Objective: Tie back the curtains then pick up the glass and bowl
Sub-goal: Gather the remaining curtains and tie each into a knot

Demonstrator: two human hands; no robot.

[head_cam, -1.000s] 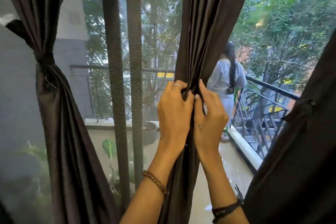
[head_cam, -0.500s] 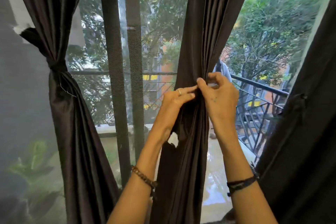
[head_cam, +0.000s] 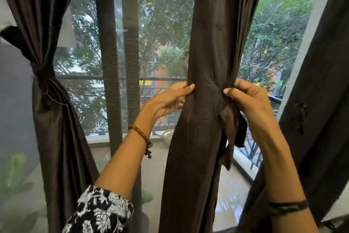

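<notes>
Middle curtain (head_cam: 205, 47) bunched at centre, gripped at 9 o'clock by left hand (head_cam: 166, 100), pinched at 3 o'clock by right hand (head_cam: 249, 100). Tied curtain (head_cam: 51, 119) at 9 o'clock; dark curtain (head_cam: 317, 100) at 3 o'clock; window frame (head_cam: 109, 62) behind.

No legible writing at the curtained window

No text, label, brand, number or sign can be read anywhere in the head view; the yellow patch (head_cam: 145, 82) on the building beyond the glass is too blurred to tell whether it carries lettering.
</notes>
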